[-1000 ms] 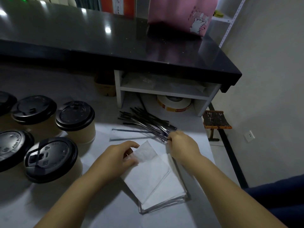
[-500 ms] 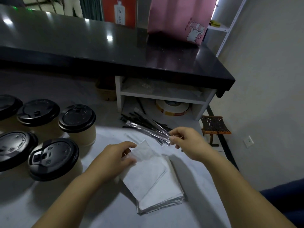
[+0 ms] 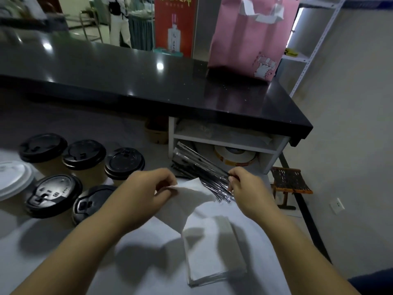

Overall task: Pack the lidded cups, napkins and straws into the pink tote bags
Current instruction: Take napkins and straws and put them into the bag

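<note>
Behind the left arm (image 3: 102,228) I lose part of the nearest cup (image 3: 90,202), the white lids (image 3: 12,179) run off my left edge, the pink tote bag (image 3: 244,39) is cropped on top, and the napkin (image 3: 191,191) blurs.

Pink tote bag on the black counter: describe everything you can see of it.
The pink tote bag stands upright near the right end of the glossy black counter. It looks like creased paper, with white strap handles folded at its top and a white cartoon print low on its front. Only the counter touches it; its contents cannot be seen.
</note>
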Motion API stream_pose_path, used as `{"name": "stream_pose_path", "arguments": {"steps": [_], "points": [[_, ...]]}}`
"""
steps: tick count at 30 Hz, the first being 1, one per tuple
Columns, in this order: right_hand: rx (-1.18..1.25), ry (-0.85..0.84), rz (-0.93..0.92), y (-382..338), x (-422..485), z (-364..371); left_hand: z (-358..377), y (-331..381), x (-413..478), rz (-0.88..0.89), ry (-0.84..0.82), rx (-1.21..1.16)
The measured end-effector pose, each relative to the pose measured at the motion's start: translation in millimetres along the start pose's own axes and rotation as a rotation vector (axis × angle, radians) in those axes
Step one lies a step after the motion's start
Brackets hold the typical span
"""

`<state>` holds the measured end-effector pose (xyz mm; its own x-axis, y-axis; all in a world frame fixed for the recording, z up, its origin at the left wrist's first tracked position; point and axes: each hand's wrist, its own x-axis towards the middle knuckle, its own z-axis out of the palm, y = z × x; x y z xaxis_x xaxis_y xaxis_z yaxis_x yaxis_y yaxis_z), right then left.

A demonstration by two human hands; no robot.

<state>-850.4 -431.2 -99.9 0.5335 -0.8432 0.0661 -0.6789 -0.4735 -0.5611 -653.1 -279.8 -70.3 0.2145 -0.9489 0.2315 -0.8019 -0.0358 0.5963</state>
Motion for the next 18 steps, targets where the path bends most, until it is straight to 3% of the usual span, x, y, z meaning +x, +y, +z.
{"name": "stream_pose_path", "arguments": {"steps": [10,18], "points": [[0.12,0.259,-0.364,-127.6,-12.1,7.2,-125.9,-21.9,-42.5,0.104,0.25,0.098],[0.22,0.238,-0.374,-253.2,-39.6,62.8,-235.8,-93.8,-129.3,0.098,0.299,0.221]]}}
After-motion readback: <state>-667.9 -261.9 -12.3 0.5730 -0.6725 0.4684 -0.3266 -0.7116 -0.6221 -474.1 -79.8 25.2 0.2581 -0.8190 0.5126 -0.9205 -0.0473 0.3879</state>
